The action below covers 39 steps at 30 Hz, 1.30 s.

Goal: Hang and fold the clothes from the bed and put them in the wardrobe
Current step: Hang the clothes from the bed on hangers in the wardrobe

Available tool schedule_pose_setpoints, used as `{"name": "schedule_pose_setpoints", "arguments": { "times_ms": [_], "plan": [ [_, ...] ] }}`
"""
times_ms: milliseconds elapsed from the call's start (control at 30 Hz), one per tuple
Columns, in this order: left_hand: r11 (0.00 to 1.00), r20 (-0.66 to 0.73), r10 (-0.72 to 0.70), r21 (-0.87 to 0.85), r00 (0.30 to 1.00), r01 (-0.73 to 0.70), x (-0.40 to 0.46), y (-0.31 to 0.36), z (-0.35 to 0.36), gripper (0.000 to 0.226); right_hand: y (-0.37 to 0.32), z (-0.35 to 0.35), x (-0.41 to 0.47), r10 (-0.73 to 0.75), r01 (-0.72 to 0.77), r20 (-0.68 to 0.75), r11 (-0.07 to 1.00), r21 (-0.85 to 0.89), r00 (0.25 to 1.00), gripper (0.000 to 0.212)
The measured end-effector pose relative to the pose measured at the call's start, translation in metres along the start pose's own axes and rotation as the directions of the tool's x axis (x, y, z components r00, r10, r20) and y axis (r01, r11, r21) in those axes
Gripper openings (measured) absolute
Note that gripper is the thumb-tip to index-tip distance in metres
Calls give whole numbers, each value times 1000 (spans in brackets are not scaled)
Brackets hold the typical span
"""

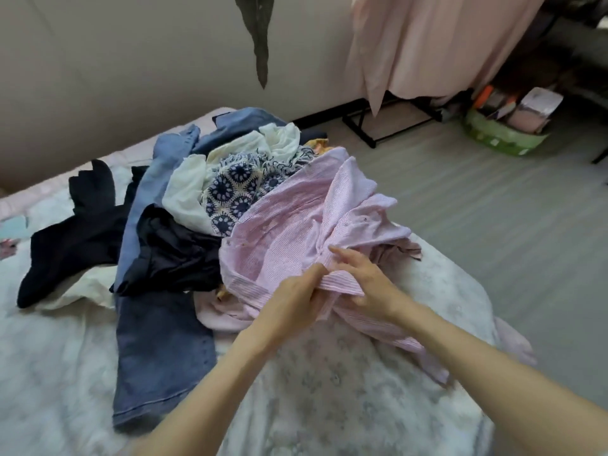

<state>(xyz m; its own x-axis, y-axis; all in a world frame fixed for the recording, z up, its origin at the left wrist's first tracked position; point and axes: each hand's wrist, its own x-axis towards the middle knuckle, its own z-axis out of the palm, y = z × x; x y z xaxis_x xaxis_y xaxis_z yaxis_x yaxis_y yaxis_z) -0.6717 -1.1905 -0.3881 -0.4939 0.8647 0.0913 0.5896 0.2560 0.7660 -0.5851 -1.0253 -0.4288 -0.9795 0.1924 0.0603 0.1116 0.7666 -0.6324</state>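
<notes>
A heap of clothes lies on the bed. On top at the right is a pink striped shirt. My left hand grips a bunched fold of that shirt near its lower edge. My right hand pinches the same shirt just to the right, forefinger stretched out over the cloth. Dark blue jeans lie flat at the front left. A black garment spreads to the left, and a navy one sits beside the shirt. A patterned blue-and-white cloth, white cloth and lighter blue jeans are piled behind.
The bed has a pale flowered cover and stands against a beige wall. A pink garment hangs at the upper right above a black rack base. A green basket of items stands on the grey floor at the right.
</notes>
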Motion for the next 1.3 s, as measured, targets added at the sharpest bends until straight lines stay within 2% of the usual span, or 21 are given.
{"name": "schedule_pose_setpoints", "arguments": {
  "times_ms": [100,200,233,267,333,400,467,533,600,667,767,833,933,1000,1067,1100,1133,1167,1233,1267,1300],
  "plan": [
    [1000,-61,-21,-8,998,21,-5,43,-5,42,-17,-48,-36,48,-43,51,995,-89,998,32],
    [988,17,30,149,999,-33,-2,85,2,61,-29,-94,-88,175,-181,-54,972,-153,983,44],
    [979,49,34,201,998,-43,2,92,5,61,-34,-106,-101,201,-209,-80,971,-115,976,47],
    [972,67,51,225,996,-65,8,113,13,59,-38,-126,-122,232,-243,-127,967,-73,964,43],
    [977,119,91,180,989,-112,17,148,25,48,-45,-161,-152,328,-340,-185,940,-36,926,15],
    [982,205,175,39,963,-186,24,198,45,34,-52,-203,-198,428,-436,-271,899,35,862,8],
    [964,295,259,-19,920,-266,27,250,63,19,-53,-242,-249,484,-484,-378,869,102,790,24],
    [927,377,363,-54,852,-371,25,306,88,19,-58,-276,-312,522,-528,-491,838,140,698,35],
    [883,430,461,-133,777,-451,19,356,111,29,-60,-299,-366,544,-548,-573,815,188,612,24],
    [845,463,530,-217,711,-489,6,415,137,26,-69,-321,-423,538,-565,-678,796,216,500,13],
    [829,429,557,-234,711,-508,-17,493,171,12,-80,-345,-489,547,-592,-765,757,277,341,18],
    [870,396,481,-325,782,-371,-37,542,198,13,-96,-353,-534,549,-595,-796,738,318,254,27],
    [852,473,240,-521,848,50,-60,594,233,16,-125,-345,-586,535,-580,-825,736,349,182,26],
    [765,512,160,-604,844,222,-75,617,249,18,-148,-332,-605,587,-486,-764,767,419,267,18],
    [666,571,148,-661,808,345,-102,648,264,21,-169,-320,-627,627,-434,-687,768,470,366,23],
    [616,605,151,-676,782,404,-113,659,266,22,-174,-316,-631,636,-441,-668,764,472,387,30],
    [577,641,168,-680,749,453,-124,669,267,23,-174,-314,-636,635,-471,-678,757,453,370,37],
    [550,685,205,-672,699,496,-138,679,268,29,-176,-312,-643,609,-507,-734,754,418,300,36],
    [490,727,293,-672,621,556,-156,691,265,48,-176,-315,-653,527,-562,-844,730,388,103,5],
    [457,745,333,-664,578,592,-164,696,264,49,-176,-318,-665,485,-561,-875,723,404,-5,16],
    [431,752,379,-659,539,616,-169,700,261,42,-180,-321,-673,477,-536,-877,727,430,-58,24]
  ]
}}
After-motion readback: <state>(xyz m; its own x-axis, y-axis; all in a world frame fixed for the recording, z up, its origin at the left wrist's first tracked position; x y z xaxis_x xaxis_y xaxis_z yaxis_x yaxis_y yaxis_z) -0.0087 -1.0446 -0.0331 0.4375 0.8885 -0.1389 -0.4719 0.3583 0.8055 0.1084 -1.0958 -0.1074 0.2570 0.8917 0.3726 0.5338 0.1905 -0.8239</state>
